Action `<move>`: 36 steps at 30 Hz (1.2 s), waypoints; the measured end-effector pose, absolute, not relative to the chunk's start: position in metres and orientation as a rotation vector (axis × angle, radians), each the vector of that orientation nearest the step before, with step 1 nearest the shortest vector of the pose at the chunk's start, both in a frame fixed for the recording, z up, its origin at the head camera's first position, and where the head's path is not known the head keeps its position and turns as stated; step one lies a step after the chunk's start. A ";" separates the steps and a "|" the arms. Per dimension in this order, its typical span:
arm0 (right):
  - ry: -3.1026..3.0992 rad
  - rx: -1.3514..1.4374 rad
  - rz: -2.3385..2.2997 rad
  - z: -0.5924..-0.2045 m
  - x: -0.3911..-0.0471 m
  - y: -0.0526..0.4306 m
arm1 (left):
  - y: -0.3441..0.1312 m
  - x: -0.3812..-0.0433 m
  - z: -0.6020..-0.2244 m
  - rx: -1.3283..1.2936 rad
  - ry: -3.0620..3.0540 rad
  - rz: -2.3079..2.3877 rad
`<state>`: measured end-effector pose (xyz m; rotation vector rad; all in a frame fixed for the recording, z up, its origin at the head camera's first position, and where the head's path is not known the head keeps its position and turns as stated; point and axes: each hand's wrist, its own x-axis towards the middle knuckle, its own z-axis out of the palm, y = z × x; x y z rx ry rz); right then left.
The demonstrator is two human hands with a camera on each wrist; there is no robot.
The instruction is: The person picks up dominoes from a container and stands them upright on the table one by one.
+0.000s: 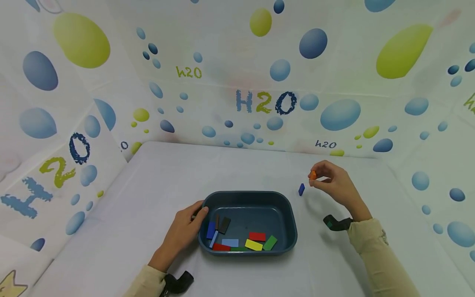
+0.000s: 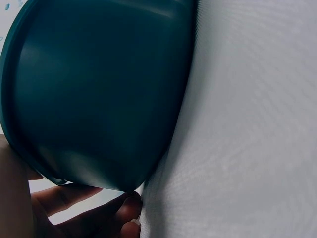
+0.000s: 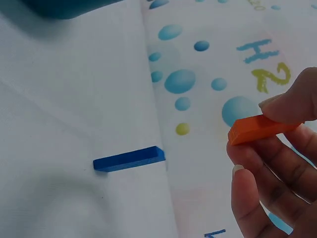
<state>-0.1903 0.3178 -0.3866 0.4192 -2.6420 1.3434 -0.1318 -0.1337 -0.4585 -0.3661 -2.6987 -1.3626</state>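
Observation:
Between thumb and fingers, my right hand point(image 1: 335, 182) pinches an orange block point(image 3: 260, 129) above the table. A dark blue block point(image 1: 301, 189) stands on its narrow edge on the table, just left of that hand. My left hand point(image 1: 185, 225) grips the left end of a dark teal tray point(image 1: 248, 195), thumb over the rim and fingers against the outer wall. Along the tray's near side and left end lie several blocks, among them a yellow block point(image 1: 254, 245), a red block point(image 1: 257, 236), a light blue block point(image 1: 230, 242) and a dark block point(image 1: 224, 225).
White cloth point(image 1: 178, 169) covers the table. Behind it and at the sides hangs a curtain point(image 1: 222, 123) printed with blue and green drops. Each wrist carries a black camera mount point(image 1: 335, 223) that juts out near the table.

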 end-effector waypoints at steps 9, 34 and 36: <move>-2.672 0.371 1.366 -0.402 -0.199 0.323 | -0.134 -0.132 -0.458 -0.370 -2.695 -1.375; -2.771 0.287 1.380 -0.436 -0.210 0.332 | -0.134 -0.131 -0.457 -0.374 -2.695 -1.364; -2.770 0.286 1.392 -0.437 -0.210 0.331 | -0.134 -0.131 -0.457 -0.373 -2.696 -1.362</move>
